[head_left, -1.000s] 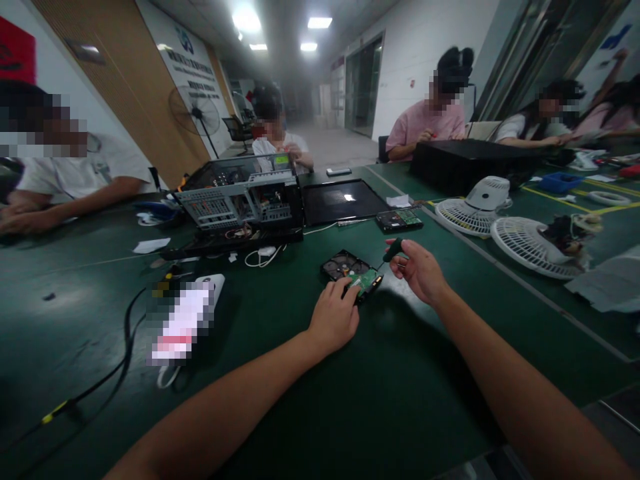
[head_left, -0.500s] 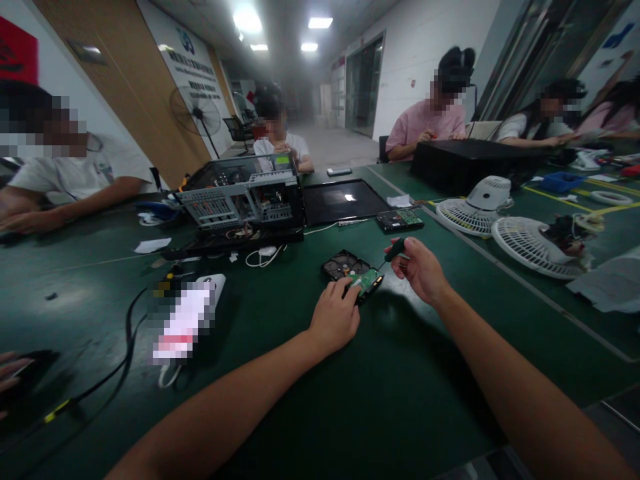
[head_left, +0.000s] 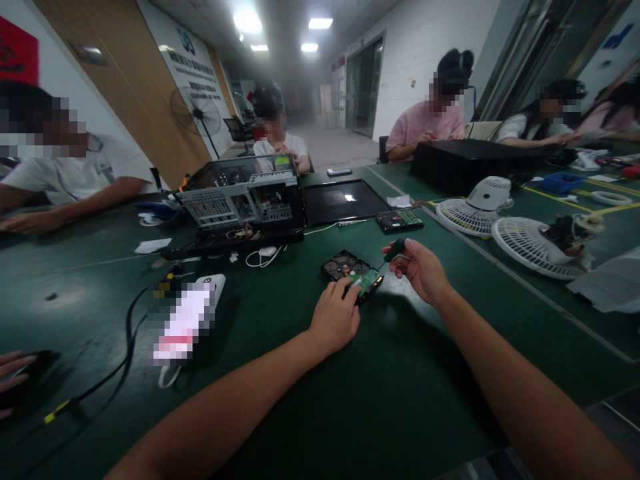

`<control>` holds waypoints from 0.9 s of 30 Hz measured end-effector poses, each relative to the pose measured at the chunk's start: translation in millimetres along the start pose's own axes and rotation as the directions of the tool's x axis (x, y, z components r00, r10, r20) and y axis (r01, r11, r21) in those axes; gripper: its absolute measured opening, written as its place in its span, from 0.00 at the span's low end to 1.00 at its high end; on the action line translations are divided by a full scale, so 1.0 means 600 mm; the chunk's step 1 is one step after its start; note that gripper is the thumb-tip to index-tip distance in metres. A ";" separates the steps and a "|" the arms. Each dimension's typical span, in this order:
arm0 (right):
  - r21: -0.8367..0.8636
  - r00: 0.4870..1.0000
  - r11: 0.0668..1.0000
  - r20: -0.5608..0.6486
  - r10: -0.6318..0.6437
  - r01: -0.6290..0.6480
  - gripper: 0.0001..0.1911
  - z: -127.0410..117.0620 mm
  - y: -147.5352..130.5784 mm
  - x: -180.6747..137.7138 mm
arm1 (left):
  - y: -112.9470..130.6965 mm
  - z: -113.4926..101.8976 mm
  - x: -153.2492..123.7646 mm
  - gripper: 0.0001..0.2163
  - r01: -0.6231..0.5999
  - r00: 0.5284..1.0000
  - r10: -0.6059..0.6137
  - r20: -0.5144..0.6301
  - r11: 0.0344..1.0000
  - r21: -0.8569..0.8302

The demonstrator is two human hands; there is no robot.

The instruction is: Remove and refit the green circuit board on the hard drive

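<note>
A hard drive [head_left: 340, 262] lies on the green table with its green circuit board facing up. My left hand [head_left: 335, 317] rests on its near edge, fingers pressing down and gripping it. In my right hand [head_left: 423, 270] is a screwdriver [head_left: 395, 251] with a dark handle, held in closed fingers. The thin shaft slants down to the right end of the circuit board; I cannot make out whether the tip sits in a screw. Farther back lies a second hard drive [head_left: 400, 221], apart from both hands.
An opened computer case [head_left: 235, 203] stands at the back left beside a black side panel [head_left: 345, 202]. To the left are a phone [head_left: 187, 320] and a black cable [head_left: 127, 340]. White fan parts [head_left: 535, 250] lie at the right. Several people sit around the table.
My right hand's fingers have shifted slightly on the screwdriver handle, one finger now extending past it. My left hand and the hard drive stay in place.
</note>
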State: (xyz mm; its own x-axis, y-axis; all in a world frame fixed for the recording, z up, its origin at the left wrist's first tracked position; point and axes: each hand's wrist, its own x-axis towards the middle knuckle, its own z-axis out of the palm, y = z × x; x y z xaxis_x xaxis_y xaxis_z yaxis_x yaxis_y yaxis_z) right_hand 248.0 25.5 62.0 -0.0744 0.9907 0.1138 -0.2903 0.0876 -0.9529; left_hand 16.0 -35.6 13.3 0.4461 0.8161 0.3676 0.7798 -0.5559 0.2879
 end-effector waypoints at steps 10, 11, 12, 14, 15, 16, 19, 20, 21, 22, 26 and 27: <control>-0.002 0.998 0.999 -0.035 -0.048 0.048 0.17 0.005 0.002 -0.003 | 0.000 -0.002 -0.001 0.22 -0.003 1.000 0.003 -0.004 1.000 0.008; -0.004 0.998 0.999 -0.046 -0.051 0.050 0.17 0.005 0.002 -0.003 | 0.000 -0.002 -0.001 0.22 -0.004 1.000 0.004 -0.006 1.000 0.006; -0.006 0.997 0.999 -0.055 -0.053 0.053 0.17 0.005 0.003 -0.003 | 0.000 -0.002 -0.001 0.22 -0.006 1.000 0.006 -0.007 1.000 0.004; -0.011 0.996 0.998 -0.061 -0.057 0.056 0.16 0.004 0.003 -0.002 | 0.000 -0.002 -0.001 0.22 -0.006 1.000 0.006 -0.006 1.000 0.000; -0.011 0.997 0.998 -0.058 -0.056 0.055 0.15 0.004 0.003 -0.002 | 0.000 -0.001 -0.001 0.22 -0.005 1.000 0.005 -0.005 1.000 -0.001; -0.007 0.997 0.999 -0.052 -0.053 0.053 0.15 0.004 0.003 -0.002 | 0.000 -0.001 0.000 0.22 -0.004 1.000 0.004 -0.004 1.000 -0.003; 0.025 0.999 0.999 -0.031 -0.037 0.038 0.18 0.003 0.001 -0.002 | 0.000 -0.001 0.000 0.22 -0.004 1.000 0.004 -0.003 1.000 -0.007; 0.033 0.999 0.999 -0.029 -0.030 0.031 0.19 0.003 0.001 -0.002 | 0.000 -0.001 0.000 0.22 -0.004 1.000 0.004 -0.004 1.000 -0.006; 0.034 0.999 0.999 -0.032 -0.024 0.025 0.20 0.002 0.000 -0.002 | 0.000 -0.001 0.000 0.22 -0.004 1.000 0.004 -0.004 1.000 -0.004; 0.029 0.999 0.999 -0.037 -0.018 0.019 0.20 0.002 0.000 -0.001 | 0.000 -0.001 0.000 0.22 -0.003 1.000 0.003 -0.003 1.000 -0.003; 0.004 0.999 1.000 -0.049 -0.015 0.015 0.18 0.002 -0.001 -0.001 | 0.001 -0.002 0.000 0.22 -0.001 1.000 0.001 0.003 1.000 -0.004; 0.003 0.999 1.000 -0.048 -0.020 0.020 0.18 0.002 -0.001 -0.002 | 0.001 -0.002 0.000 0.22 0.000 1.000 0.000 0.003 1.000 -0.003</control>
State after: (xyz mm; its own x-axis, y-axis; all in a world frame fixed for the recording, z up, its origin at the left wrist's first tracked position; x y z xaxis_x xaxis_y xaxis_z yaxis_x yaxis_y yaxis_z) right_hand 246.9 24.3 62.9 -0.0231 0.9926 0.1188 -0.2942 0.1068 -0.9497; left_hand 15.7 -35.9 14.7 0.4472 0.8165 0.3652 0.7786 -0.5563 0.2903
